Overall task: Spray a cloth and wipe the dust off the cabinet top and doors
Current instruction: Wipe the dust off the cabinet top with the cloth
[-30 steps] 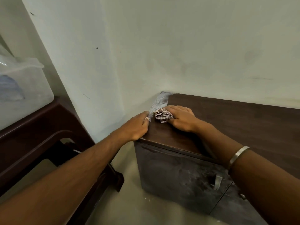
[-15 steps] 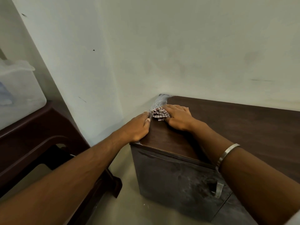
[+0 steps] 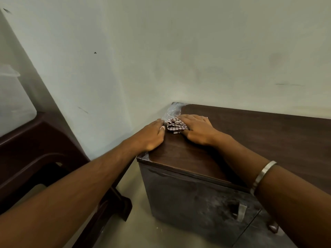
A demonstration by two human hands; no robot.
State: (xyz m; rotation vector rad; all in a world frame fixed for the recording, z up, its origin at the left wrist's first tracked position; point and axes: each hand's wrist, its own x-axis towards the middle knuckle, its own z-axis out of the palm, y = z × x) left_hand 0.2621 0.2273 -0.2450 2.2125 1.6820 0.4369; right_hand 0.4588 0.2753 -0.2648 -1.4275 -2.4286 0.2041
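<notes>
Cabinet (image 3: 241, 140), dark wood-grain, stands against the pale wall (image 3: 179, 51); judged heavy and rigid, so it should take full wiping pressure without shifting. Its top reads smooth and fairly clean near the front left corner, while the doors (image 3: 193, 197) below carry a grey dust film, thickest around the metal handle (image 3: 240, 211) (doors judged not yet wiped). At the far left corner of the top sits a patch of crinkled clear film (image 3: 172, 110), probably leftover wrapping; thin and likely to snag or tear if the cloth drags over it. Left hand (image 3: 152, 136) lies on the left edge of the top, fingers loosely bent over the edge, thumb tip just beside the cloth, holding nothing that can be seen. Right hand (image 3: 197, 129) presses flat on the checked cloth (image 3: 174, 125), fingers extended over it rather than curled round it. Cloth is bunched between the two hands near the back left corner of the top, touching the film. Judged soft, light, limp; whether it is damp cannot be told. Best handled by a flat palm on the middle of the bunch, so that folds stay under the hand and do not trail.
</notes>
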